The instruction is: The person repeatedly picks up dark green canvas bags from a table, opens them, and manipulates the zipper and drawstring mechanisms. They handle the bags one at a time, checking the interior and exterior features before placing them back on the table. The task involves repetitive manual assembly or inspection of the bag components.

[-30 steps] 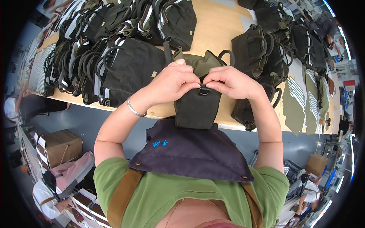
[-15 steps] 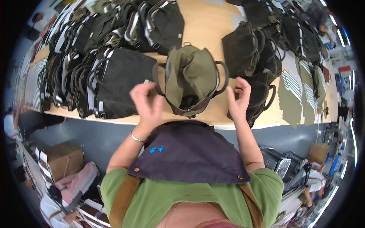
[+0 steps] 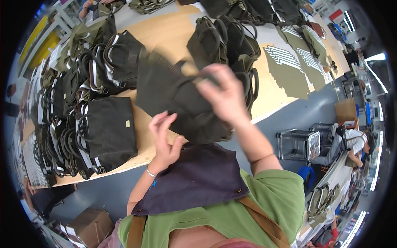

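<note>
A dark olive handbag (image 3: 178,97) lies tilted over the table's front edge in front of me, its upper part blurred by motion. My right hand (image 3: 227,97) reaches across its right side. The fingers, smeared, appear closed on the bag near its handle. Beside the bag's lower left stands my left hand (image 3: 165,142), fingers apart and holding nothing; it is close to the fabric, and whether it touches I cannot tell. A metal bangle circles that wrist.
To the left, a flat dark bag (image 3: 109,132) ends a row of similar bags with loop handles. More bags (image 3: 209,43) stand to the right, close by my right hand. Olive cut panels with white stripes (image 3: 285,68) lie at the table's right. A metal-framed stool (image 3: 300,142) stands on the floor.
The bag, upright with its mouth spread open before, is now tipped with its dark outside showing. My right hand has moved left onto it. The view has turned, shifting the table.
</note>
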Demonstrator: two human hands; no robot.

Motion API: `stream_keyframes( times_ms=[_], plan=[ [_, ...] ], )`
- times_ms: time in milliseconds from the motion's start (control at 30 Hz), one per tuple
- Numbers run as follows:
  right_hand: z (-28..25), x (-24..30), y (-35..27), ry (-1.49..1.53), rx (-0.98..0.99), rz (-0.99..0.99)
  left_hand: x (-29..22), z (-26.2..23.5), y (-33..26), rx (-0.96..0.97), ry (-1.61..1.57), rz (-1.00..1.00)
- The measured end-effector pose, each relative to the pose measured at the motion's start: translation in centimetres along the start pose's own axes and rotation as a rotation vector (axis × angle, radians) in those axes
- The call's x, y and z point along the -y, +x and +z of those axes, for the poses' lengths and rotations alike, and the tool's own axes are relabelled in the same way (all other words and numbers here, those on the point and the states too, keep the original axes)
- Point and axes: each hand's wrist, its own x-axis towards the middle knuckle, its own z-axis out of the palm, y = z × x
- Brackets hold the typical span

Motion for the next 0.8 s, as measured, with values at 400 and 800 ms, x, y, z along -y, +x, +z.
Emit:
stream_keyframes(
  times_ms=[400, 800],
  plan=[
    [-27.4, -1.9, -0.6, -0.574, -0.708, -0.131, 0.7, 1.8, -2.5, 0.124, -0.070, -0.337],
    [-28.2, -22.0, -0.7, -0.807, -0.548, 0.409, 1.6, 1.3, -4.7, 0.234, -0.101, -0.523]
  ],
)
